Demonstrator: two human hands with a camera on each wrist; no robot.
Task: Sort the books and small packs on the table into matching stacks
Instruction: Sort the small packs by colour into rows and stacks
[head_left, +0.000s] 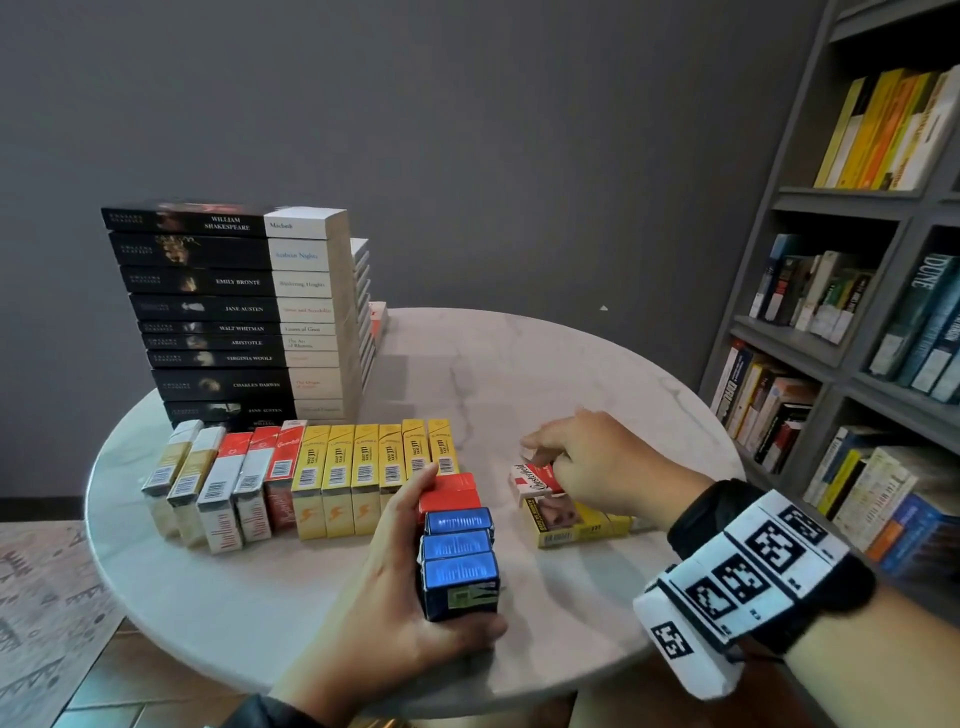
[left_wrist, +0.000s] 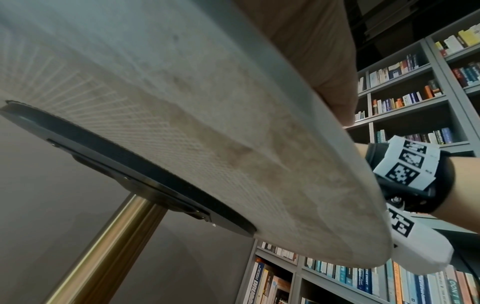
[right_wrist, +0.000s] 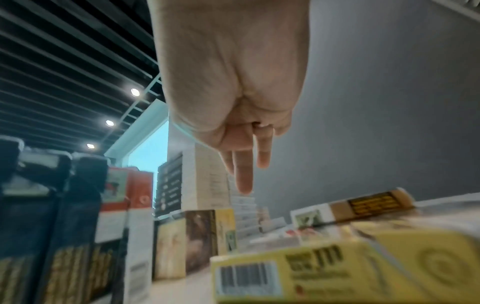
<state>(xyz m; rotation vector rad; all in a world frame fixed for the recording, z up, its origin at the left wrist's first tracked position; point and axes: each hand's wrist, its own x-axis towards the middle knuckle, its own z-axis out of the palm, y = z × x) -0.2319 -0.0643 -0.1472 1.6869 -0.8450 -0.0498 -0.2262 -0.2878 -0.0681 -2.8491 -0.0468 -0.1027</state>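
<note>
Left hand (head_left: 415, 587) wrapped around blue packs (head_left: 460, 564) and a red pack (head_left: 450, 491) on table (head_left: 291, 597), right hand (head_left: 597, 457) pinching red-and-white pack (head_left: 532, 480) just right of them, book stack (head_left: 234, 312) behind.

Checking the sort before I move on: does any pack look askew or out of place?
Yes. By the right hand, a red-and-white pack lies tilted across a flat yellow pack, apart from the upright row.
</note>
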